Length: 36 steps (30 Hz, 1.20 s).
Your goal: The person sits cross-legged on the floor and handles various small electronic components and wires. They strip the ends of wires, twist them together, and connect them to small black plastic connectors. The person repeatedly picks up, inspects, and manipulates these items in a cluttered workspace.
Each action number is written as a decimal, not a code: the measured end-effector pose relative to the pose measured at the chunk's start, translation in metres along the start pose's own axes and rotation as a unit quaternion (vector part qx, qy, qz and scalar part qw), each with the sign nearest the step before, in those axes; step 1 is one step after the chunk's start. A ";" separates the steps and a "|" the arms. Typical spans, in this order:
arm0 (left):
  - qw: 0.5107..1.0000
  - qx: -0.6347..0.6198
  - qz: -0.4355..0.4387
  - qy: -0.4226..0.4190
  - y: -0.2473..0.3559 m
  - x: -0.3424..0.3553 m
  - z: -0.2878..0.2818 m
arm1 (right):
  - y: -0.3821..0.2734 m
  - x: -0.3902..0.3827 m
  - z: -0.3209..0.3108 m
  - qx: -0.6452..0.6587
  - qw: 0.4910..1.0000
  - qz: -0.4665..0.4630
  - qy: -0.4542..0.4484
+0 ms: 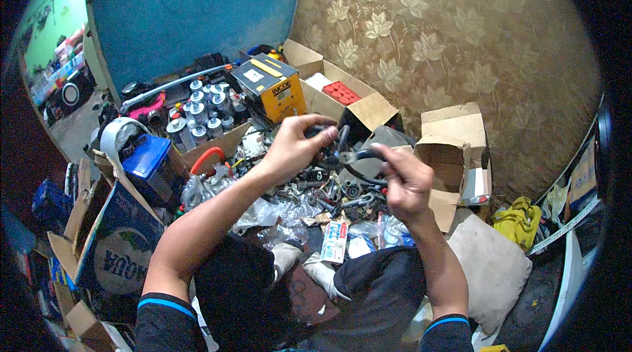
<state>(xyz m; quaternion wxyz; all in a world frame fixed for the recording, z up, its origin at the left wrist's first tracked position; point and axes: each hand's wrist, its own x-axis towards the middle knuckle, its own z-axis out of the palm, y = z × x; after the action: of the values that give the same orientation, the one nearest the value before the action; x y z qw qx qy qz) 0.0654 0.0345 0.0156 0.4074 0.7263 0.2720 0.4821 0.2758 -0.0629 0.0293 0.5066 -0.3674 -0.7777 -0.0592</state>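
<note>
My left hand (299,145) is raised over the heap of parts, fingers closed round a bend of thick black cable. Opposite it, my right hand (408,182) pinches a black cable (365,154) near its end. A flat silvery tip, like a metal lug (347,157), sticks out from that end toward my left hand. Some of the cable loops below and between the hands. Whether both hands hold the same cable is hard to make out. Beneath them lies a pile of small metal and plastic parts (336,197).
A yellow-and-black box (280,99) stands behind the pile, next to several spray cans (197,112). Open cardboard boxes (454,138) sit at the right and back. A blue-lidded container (146,156) is at left, a pale cushion (490,263) at right.
</note>
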 end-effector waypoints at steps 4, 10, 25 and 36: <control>0.999 0.027 -0.006 -0.035 0.009 0.000 0.007 | -0.025 0.006 0.005 -0.114 0.990 0.042 -0.076; 0.993 0.114 0.020 -0.031 0.021 -0.008 0.014 | -0.034 0.003 0.016 -0.237 0.964 0.057 -0.107; 0.995 0.054 0.063 0.046 0.015 -0.012 0.032 | -0.054 0.008 0.042 -0.083 0.993 0.035 -0.070; 0.946 -0.206 -0.047 0.247 0.016 0.001 0.016 | -0.011 0.005 0.038 0.093 0.983 0.044 0.150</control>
<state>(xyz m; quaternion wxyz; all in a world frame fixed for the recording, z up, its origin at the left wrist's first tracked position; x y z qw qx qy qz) 0.0808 0.0213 0.0260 0.4906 0.4706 0.2929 0.6723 0.2396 -0.0507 0.0179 0.6518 -0.3390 -0.6782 -0.0187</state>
